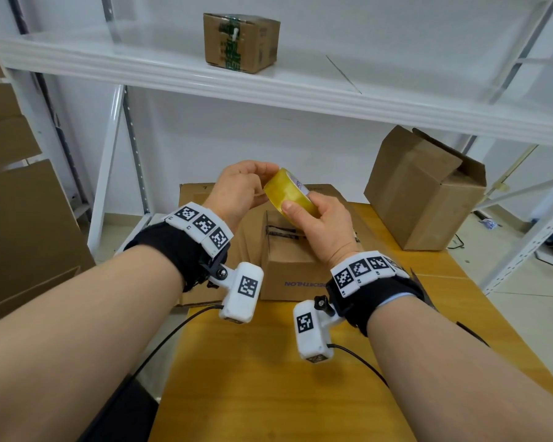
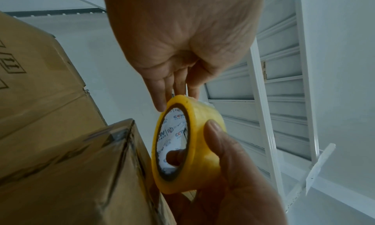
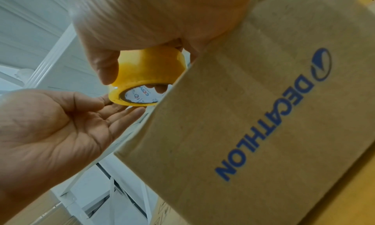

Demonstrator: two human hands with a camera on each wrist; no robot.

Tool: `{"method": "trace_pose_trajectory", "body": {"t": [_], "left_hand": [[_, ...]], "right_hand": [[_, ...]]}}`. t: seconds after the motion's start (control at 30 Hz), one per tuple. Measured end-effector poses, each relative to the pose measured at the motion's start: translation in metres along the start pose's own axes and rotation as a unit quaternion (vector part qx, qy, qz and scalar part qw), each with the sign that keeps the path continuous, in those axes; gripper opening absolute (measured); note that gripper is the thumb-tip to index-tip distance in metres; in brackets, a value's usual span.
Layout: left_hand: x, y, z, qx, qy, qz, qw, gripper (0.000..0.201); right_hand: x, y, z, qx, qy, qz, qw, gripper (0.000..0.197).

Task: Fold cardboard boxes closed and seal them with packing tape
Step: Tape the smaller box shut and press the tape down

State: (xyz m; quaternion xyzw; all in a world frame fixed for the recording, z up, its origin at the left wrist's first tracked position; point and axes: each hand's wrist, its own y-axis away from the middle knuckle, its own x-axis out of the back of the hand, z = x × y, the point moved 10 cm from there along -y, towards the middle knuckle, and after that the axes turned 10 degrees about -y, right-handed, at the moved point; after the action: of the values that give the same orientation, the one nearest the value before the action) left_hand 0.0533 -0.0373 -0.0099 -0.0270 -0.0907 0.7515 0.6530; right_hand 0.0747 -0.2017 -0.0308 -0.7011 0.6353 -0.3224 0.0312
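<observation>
A: Shelving [image 1: 173, 68] of white metal stood behind the work area, with a taped carton [image 1: 241, 41] on its upper shelf. What lay beneath?

B: A yellow wooden table [image 1: 268, 378] carried an open cardboard box [image 1: 425, 193] at the far right and a smaller Decathlon box [image 1: 288, 275] nearer the person, its top flaps folded shut. Flat cardboard [image 1: 198, 193] lay behind it.

A: Location of the tape?

B: The yellow packing tape roll [image 1: 288, 193] was held in the air above the Decathlon box, clear of it.

A: Hand states?

B: The right hand [image 1: 323, 231] gripped the roll, thumb on the outer face and a finger through the core. The left hand [image 1: 240, 193] touched the roll's far edge with its fingertips [image 2: 162, 105], fingers extended rather than wrapped around it; whether they pinched a tape end could not be determined.
</observation>
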Motion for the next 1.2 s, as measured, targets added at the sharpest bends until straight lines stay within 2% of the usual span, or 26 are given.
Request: {"method": "trace_pose_trajectory", "body": {"t": [0.07, 0.17, 0.27, 0.37, 0.5, 0.67, 0.97, 1.2], "left_hand": [[0.001, 0.002, 0.003, -0.003, -0.005, 0.007, 1.000, 0.050], [0.001, 0.004, 0.007, -0.011, -0.009, 0.012, 1.000, 0.047], [0.002, 0.006, 0.009, -0.018, -0.010, 0.016, 1.000, 0.045], [0.004, 0.009, 0.012, -0.025, -0.005, 0.025, 0.999, 0.041], [0.007, 0.009, 0.012, -0.032, 0.006, 0.036, 0.999, 0.037], [0.008, 0.009, 0.011, -0.036, 0.012, 0.041, 0.998, 0.028], [0.009, 0.009, 0.006, -0.031, 0.030, 0.041, 0.998, 0.013], [0.006, 0.011, 0.007, -0.035, 0.033, 0.039, 0.998, 0.011]], "right_hand": [[0.000, 0.000, 0.001, -0.007, -0.004, 0.000, 1.000, 0.062], [0.001, 0.000, 0.000, -0.013, -0.010, 0.005, 1.000, 0.048], [0.002, 0.001, -0.001, -0.016, -0.012, 0.007, 1.000, 0.043], [0.000, 0.001, 0.000, -0.017, -0.011, 0.001, 1.000, 0.048], [0.001, 0.003, -0.004, -0.013, -0.005, -0.004, 1.000, 0.066], [0.002, 0.006, -0.009, -0.014, 0.004, -0.003, 1.000, 0.072], [0.002, 0.008, -0.009, -0.025, 0.007, -0.002, 1.000, 0.055], [0.002, 0.009, -0.010, -0.027, 0.015, -0.003, 1.000, 0.062]]}}
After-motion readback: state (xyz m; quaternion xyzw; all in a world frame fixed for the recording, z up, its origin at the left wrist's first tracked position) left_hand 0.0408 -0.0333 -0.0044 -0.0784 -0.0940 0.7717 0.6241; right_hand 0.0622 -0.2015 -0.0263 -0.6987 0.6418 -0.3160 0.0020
